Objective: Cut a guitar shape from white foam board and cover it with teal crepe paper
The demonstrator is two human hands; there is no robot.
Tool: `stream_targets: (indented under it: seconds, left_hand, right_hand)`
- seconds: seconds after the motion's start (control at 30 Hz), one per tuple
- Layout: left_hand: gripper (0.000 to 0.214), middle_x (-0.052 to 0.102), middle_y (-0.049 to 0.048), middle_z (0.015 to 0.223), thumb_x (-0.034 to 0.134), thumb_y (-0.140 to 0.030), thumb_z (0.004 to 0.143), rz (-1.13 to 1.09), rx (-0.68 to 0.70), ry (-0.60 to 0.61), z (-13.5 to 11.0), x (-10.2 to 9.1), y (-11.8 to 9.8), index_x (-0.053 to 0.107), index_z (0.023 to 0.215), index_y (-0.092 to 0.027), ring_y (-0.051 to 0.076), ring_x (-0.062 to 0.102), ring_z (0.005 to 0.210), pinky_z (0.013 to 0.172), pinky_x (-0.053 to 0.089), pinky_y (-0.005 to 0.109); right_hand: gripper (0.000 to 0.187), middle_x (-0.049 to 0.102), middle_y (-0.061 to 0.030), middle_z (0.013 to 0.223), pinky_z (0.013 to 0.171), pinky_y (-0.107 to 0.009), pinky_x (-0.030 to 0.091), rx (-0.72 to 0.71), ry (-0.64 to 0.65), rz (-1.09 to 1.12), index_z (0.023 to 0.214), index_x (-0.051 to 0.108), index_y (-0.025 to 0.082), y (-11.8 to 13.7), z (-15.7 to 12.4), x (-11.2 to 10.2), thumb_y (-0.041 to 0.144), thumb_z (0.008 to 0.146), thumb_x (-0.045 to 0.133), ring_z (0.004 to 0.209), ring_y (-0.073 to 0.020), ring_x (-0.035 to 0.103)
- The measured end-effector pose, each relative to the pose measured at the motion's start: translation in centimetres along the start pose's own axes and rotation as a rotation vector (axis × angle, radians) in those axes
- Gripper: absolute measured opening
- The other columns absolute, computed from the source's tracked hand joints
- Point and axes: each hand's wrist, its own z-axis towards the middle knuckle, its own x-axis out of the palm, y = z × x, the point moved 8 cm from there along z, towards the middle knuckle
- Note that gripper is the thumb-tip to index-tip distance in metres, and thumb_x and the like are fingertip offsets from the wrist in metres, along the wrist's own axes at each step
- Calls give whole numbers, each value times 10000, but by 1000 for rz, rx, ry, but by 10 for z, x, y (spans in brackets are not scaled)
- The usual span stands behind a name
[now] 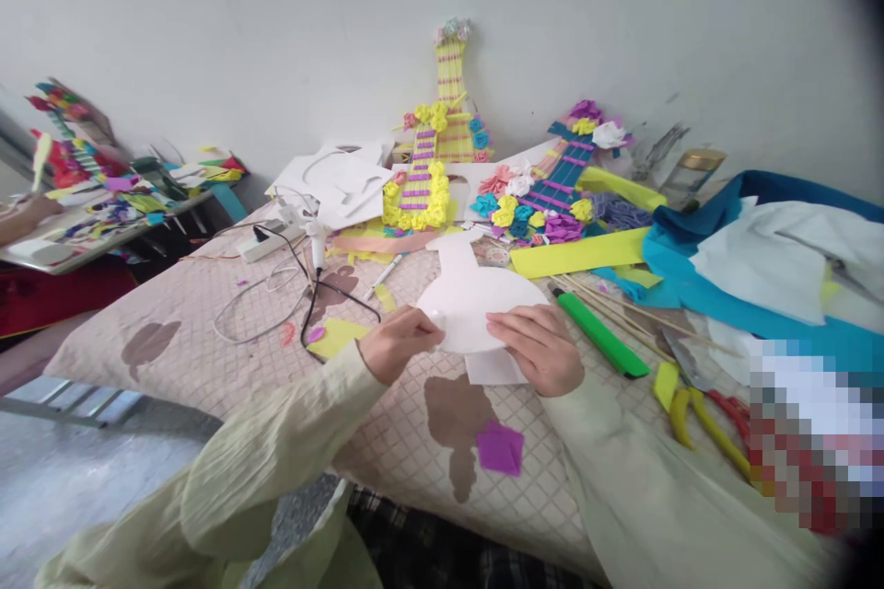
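A white guitar-shaped foam cutout is held over the quilted cloth, its neck pointing away from me. My left hand pinches its near left edge, fingers closed. My right hand grips its near right edge together with a smaller white sheet under it. Both sleeves are pale yellow-green.
A green utility knife and wooden skewers lie right of my hands, yellow-and-red scissors further right. A glue gun, power strip and cables sit left. Decorated guitars lean on the wall. Purple scrap lies near.
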Motion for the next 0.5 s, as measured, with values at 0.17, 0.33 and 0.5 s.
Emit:
stream_targets:
  seconds: [0.17, 0.33, 0.5]
  left_hand:
    - [283, 580, 63, 728, 379, -266, 882, -182, -182, 41, 8, 11, -45, 635, 861, -146, 135, 511, 688, 620, 426, 251]
    - [262, 612, 103, 863, 424, -221, 863, -592, -193, 54, 8, -3, -69, 648, 982, -155, 156, 558, 780, 684, 448, 261]
    - [166, 644, 80, 794, 598, -247, 753, -903, -636, -237, -5, -23, -15, 695, 864, -172, 172, 583, 742, 638, 459, 259]
  right_hand:
    - [225, 674, -72, 963, 733, -353, 425, -47, 30, -15, 962, 626, 162, 3, -1, 5, 99, 796, 488, 867, -189, 561]
    - [254, 667, -79, 985, 743, -361, 427, -56, 35, -9, 1016, 603, 155, 1, -2, 5, 100, 798, 484, 875, -193, 558]
    - [295, 667, -66, 988, 744, -362, 438, -42, 12, 2, 1052, 590, 191, -2, -2, 2, 101, 785, 504, 878, -191, 561]
